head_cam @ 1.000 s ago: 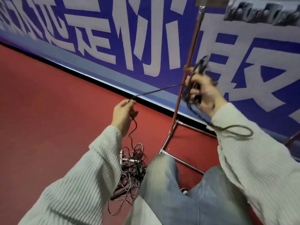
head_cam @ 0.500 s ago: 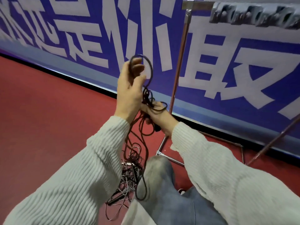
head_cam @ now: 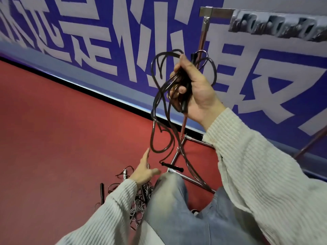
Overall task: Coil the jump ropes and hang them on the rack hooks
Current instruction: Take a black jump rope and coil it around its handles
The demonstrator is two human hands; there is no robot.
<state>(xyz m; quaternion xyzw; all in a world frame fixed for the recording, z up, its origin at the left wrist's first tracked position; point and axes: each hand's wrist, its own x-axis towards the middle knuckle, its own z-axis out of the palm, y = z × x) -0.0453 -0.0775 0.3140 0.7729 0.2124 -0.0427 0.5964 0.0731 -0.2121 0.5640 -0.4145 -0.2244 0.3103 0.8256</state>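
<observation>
right hand (head_cam: 196, 89) grips coiled jump rope (head_cam: 159, 106), loops hanging lengthwise downward; free handle (head_cam: 172, 166) dangling near-horizontal | left hand (head_cam: 143, 171) fingers relaxed, empty

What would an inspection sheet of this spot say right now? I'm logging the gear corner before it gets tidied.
Surface: red floor, bare away from the pile.
Job's things: dark jump rope loosely looped, not neatly coiled; one handle dangles low. Rack hooks carry nothing.
Clutter: tangled rope pile on the floor by the knee.
Hands: right hand grips the rope bundle; left hand open, reaching down.
Cables: nothing seen besides the ropes.
Surroundings: metal rack post and base; blue banner with white characters behind.
</observation>
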